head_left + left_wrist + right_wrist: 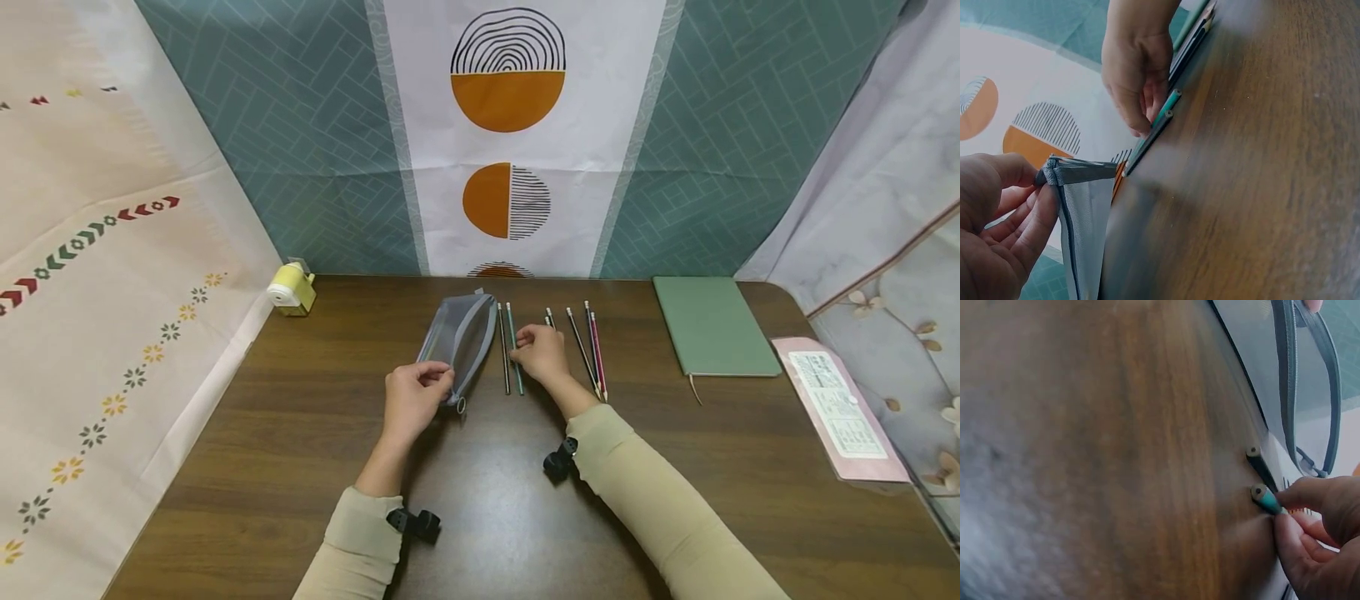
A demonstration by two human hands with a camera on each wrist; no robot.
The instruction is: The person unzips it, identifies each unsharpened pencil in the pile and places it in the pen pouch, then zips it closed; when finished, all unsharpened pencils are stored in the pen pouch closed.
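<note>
My left hand (417, 398) pinches the near corner of a grey mesh zip pouch (442, 327), by the end of its zipper. The pouch's zipper side gapes open toward the right. Beside it on the table lie a dark pencil (504, 354) and a teal pencil (519, 379), both pointing away from me. My right hand (542, 353) has thumb and fingertips around the teal pencil (1265, 499), close over the tabletop. The dark pencil (1259, 464) lies between that hand and the pouch.
Several more pencils (596, 354) lie right of my right hand, some partly hidden behind it. A green notebook (716, 325) and a pink-edged packet (840, 408) are at the right. A yellow pencil sharpener (292, 289) stands at the back left. Patterned cloth hangs behind the table.
</note>
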